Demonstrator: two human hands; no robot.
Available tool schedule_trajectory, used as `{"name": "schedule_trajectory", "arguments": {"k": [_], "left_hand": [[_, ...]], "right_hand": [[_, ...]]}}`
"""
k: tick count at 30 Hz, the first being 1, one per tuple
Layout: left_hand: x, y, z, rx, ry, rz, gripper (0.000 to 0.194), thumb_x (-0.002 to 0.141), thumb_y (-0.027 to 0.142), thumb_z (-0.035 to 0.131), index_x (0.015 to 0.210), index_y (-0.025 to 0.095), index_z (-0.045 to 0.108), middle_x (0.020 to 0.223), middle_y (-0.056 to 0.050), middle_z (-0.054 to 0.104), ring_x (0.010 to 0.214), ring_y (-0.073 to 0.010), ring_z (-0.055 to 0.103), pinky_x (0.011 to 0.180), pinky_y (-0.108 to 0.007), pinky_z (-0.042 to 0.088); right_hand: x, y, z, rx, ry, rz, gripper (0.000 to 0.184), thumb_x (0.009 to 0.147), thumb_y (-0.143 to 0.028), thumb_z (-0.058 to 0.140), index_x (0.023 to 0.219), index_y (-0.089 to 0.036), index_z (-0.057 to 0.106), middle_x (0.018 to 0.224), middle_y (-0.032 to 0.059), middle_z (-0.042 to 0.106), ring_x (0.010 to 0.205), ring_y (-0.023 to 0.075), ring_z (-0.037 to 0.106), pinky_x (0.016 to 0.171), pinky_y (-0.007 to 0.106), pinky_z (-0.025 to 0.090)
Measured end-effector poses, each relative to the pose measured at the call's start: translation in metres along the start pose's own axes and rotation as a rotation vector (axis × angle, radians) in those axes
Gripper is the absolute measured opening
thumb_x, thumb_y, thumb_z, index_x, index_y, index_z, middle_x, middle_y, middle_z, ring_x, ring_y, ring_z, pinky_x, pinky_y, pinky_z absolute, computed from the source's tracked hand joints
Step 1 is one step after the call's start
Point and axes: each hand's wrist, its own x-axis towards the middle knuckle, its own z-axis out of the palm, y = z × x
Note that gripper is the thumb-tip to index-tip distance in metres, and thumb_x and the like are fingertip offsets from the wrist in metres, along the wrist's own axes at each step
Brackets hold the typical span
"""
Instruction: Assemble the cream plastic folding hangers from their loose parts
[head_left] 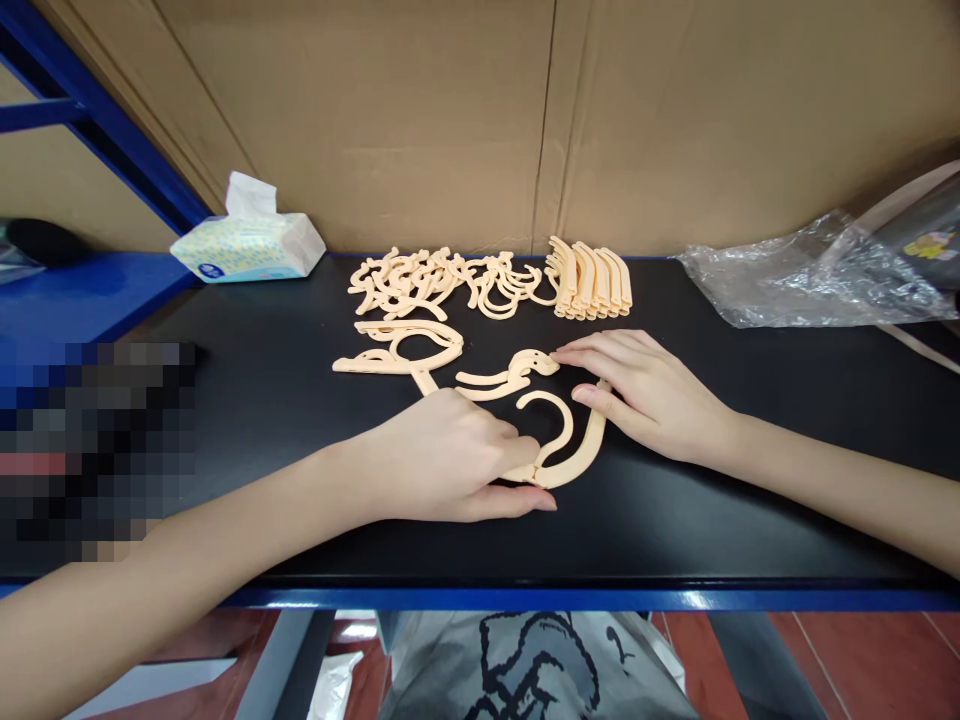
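Observation:
A cream plastic folding hanger (583, 458) with a curved hook lies on the black table in front of me. My left hand (457, 455) is closed on it near the middle joint and covers its left arm. My right hand (641, 390) is open, fingers stretched out to the left. Its fingertips reach the end of some loose hook pieces (529, 365), and its thumb is by the tip of the hanger's right arm. Beyond my left hand lie folded hangers (442, 345), partly overlapping.
A heap of loose cream hooks (420, 280) lies at the back, beside a neat stack of curved hanger arms (592, 280). A tissue pack (251, 245) stands back left. Clear plastic wrap (765, 275) lies back right. Cardboard (420, 120) rises behind the table.

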Motion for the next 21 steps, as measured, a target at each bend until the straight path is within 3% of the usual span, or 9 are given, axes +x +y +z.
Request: {"name": "schedule_trajectory", "arguments": {"k": [3,6,12,21], "left_hand": [[0.0004,-0.0010,-0.0003,-0.022,0.020,0.024,0.049,0.098,0.051,0.044,0.064,0.017,0.057,0.055,0.002,0.057,0.047,-0.0117,0.051,0.047,-0.027,0.027],[0.0011,-0.0017,-0.0009,0.022,0.041,0.014,0.050,0.103,0.038,0.037,0.062,0.016,0.058,0.055,0.002,0.057,0.049,-0.0113,0.051,0.049,-0.027,0.029],[0.0035,-0.0032,-0.0019,0.046,0.074,-0.048,0.043,0.100,0.028,0.040,0.062,0.016,0.055,0.059,0.001,0.054,0.056,-0.0112,0.051,0.053,-0.026,0.032],[0.0027,-0.0053,0.0012,0.044,0.062,-0.041,0.035,0.100,0.029,0.041,0.072,0.016,0.056,0.071,0.000,0.059,0.069,-0.0144,0.052,0.061,-0.026,0.034]], "right_hand": [[0.0001,-0.0005,0.0000,-0.006,-0.008,0.005,0.045,0.101,-0.044,0.035,0.124,-0.015,0.059,0.123,0.0089,0.063,0.112,0.0234,0.056,0.097,0.039,0.038],[0.0002,-0.0010,0.0001,-0.018,-0.002,0.025,0.043,0.101,-0.045,0.035,0.119,-0.016,0.061,0.120,0.0082,0.064,0.110,0.0227,0.057,0.095,0.039,0.039],[0.0005,-0.0003,0.0008,-0.059,0.002,0.074,0.039,0.101,-0.046,0.037,0.097,-0.016,0.061,0.109,0.0080,0.065,0.101,0.0229,0.060,0.087,0.039,0.041],[0.0002,0.0001,0.0010,-0.041,0.036,0.037,0.024,0.098,-0.036,0.047,0.091,-0.019,0.062,0.108,0.0066,0.064,0.098,0.0211,0.060,0.085,0.038,0.043]]}}
